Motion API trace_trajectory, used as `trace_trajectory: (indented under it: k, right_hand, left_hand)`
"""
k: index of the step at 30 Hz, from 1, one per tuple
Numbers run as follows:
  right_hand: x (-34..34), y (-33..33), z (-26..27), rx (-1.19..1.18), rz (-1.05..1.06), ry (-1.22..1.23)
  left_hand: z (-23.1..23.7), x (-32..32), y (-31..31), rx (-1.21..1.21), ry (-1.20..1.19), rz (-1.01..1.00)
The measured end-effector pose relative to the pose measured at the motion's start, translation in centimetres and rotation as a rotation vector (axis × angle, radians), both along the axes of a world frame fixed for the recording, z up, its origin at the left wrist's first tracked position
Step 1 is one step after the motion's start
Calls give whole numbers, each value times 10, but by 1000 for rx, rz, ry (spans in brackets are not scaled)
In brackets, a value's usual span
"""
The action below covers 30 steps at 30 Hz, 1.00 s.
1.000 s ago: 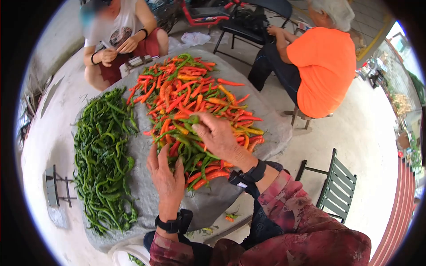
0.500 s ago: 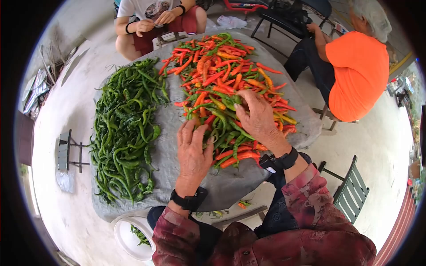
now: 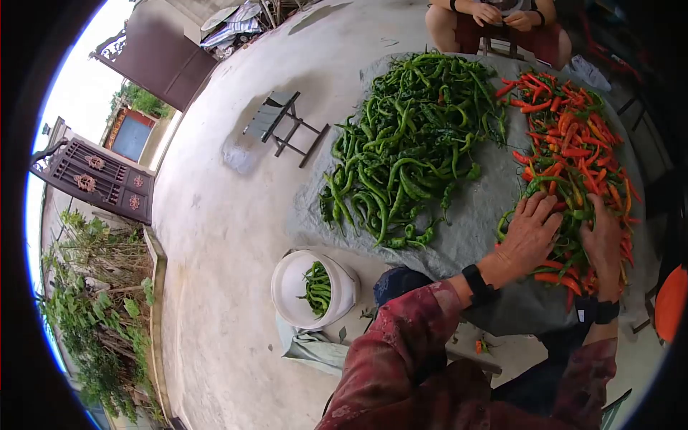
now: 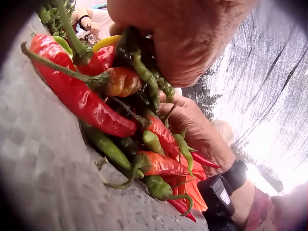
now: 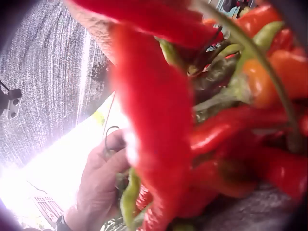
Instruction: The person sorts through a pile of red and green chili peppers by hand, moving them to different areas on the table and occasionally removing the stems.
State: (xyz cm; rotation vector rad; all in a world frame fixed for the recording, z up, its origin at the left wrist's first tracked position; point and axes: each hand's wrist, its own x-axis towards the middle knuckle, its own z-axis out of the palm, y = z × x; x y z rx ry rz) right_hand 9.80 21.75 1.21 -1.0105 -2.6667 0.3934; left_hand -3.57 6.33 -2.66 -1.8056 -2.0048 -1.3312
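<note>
My left hand [image 3: 529,233] and right hand [image 3: 602,240] are at the near side of a pile of red and orange chili peppers [image 3: 577,143]. Several green chili peppers [image 3: 566,222] lie between the hands, mixed with red ones. In the left wrist view, curled left fingers grip green chili peppers [image 4: 144,72], while the right hand [image 4: 192,125] reaches in from the other side. My right hand holds green peppers at the pile's right; its fingertips are mostly hidden. A large red chili [image 5: 149,110] covers much of the right wrist view.
A heap of green chili peppers [image 3: 416,143] lies left on the grey sheet [image 3: 494,172]. Below the sheet's left edge stands a white bucket [image 3: 287,287] with some green peppers. A folding stool [image 3: 276,118] stands farther left. Across the sheet a person [image 3: 502,14] sits.
The head view has swung left, bringing the bucket and gate fully into sight. Both hands stay at the near part of the red pile, close around the green peppers.
</note>
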Motion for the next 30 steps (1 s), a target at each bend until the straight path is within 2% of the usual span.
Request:
trace_trajectory:
  k: [1,2,4,5,6,8,10,13,19,21,25,27,28,30]
  right_hand:
    - [0,-1,-1,10,17,130]
    - [-3,-4,2,18,4,120]
    - [-1,-7,16,-186,10,396]
    - [-2,-7,12,-133,11,520]
    - [-2,-13,26,-269,4,558]
    - [2,-11,23,-235,74,658]
    - [7,-6,22,-372,62,642]
    - [12,-3,21,-310,52,706]
    - [8,-2,20,-354,83,819]
    - [9,-2,22,-446,46,826]
    - [6,0,16,-428,-20,693]
    - [4,-2,11,68,-35,560]
    - [5,-2,10,66,-36,559]
    - [6,-3,14,244,-33,466]
  left_hand:
    - [2,0,0,17,-1,17]
    - [6,-3,-2,24,-11,3]
    - [9,-6,-2,78,-28,-17]
    - [15,-6,-4,49,-21,-9]
    - [23,-6,-6,48,-57,-22]
    - [25,-6,-4,29,-40,-27]
    - [27,-6,-6,-26,-31,-41]
    - [23,-2,0,-36,-31,-84]
    - [23,0,-3,-78,16,-55]
    - [23,0,-4,-71,34,-60]
    - [23,0,-2,-68,57,-52]
    - [21,1,-5,-75,60,-51]
    - [21,0,-5,-73,75,-51]
    - [21,0,-4,-63,90,-50]
